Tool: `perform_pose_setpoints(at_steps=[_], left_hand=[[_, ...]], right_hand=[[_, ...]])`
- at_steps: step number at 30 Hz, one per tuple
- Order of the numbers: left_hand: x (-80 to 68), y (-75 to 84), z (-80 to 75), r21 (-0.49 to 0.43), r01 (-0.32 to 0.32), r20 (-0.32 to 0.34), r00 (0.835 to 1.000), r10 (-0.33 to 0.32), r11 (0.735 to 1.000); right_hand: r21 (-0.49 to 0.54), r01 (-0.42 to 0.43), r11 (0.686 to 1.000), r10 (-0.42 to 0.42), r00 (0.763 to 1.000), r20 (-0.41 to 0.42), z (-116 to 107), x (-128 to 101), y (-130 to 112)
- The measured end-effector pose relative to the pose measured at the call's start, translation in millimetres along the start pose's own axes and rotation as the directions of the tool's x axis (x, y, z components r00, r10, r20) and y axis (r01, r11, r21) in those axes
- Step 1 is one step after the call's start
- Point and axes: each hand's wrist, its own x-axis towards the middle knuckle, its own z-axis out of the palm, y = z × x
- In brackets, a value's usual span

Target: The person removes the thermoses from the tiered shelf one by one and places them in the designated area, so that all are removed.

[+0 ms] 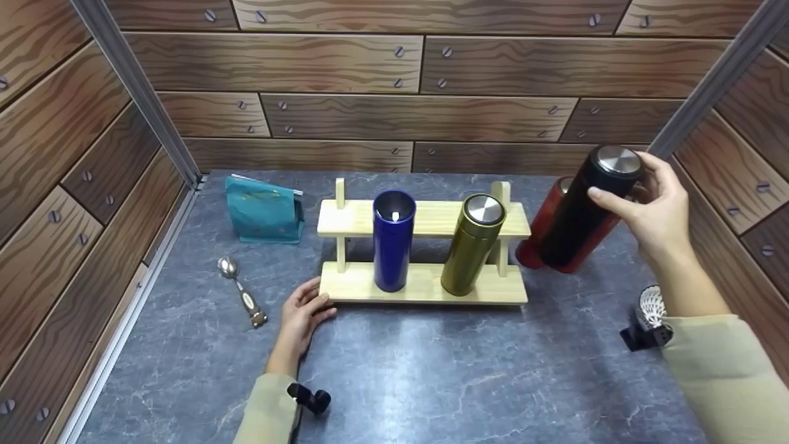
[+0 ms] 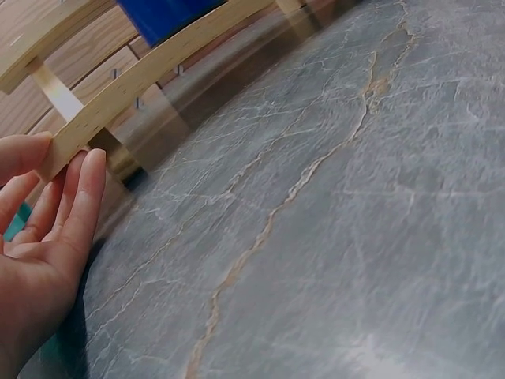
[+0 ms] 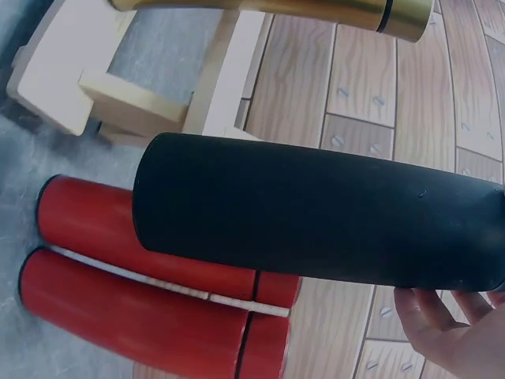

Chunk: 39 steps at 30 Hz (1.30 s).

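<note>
My right hand [image 1: 662, 200] grips a black thermos [image 1: 582, 206] near its steel-topped lid. The thermos tilts in front of two red thermoses [image 3: 138, 312] standing side by side at the rack's right. A two-tier pale wooden rack [image 1: 425, 296] stands mid-table. My left hand [image 1: 302, 311] pinches the left end of its lower board, thumb above and fingers beneath in the left wrist view. On that board are a blue thermos [image 1: 392, 253] with a dark top and a gold-green thermos [image 1: 468, 256] with a steel lid.
At the left stand a teal pouch [image 1: 264, 209] and, nearer, a metal spoon [image 1: 243, 293] with a decorated handle. A white openwork object [image 1: 651, 303] lies beside my right wrist, partly hidden. Wood-patterned walls [image 1: 345, 117] enclose the grey marbled table [image 1: 468, 382] at the back and sides.
</note>
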Motion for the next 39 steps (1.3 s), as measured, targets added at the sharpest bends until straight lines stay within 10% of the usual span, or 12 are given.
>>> perform_pose_setpoints(at_steps=[33, 39], left_hand=[[0.7, -0.2, 0.6, -0.006, -0.004, -0.002, 1.0, 0.004, 1.0], [0.7, -0.4, 0.1, -0.005, -0.002, -0.005, 1.0, 0.002, 1.0]], right_hand=[[-0.037, -0.139, 0.99, 0.127, 0.964, -0.236, -85, 0, 44], [-0.166, -0.178, 0.97, 0.121, 0.944, -0.306, -100, 6, 55]])
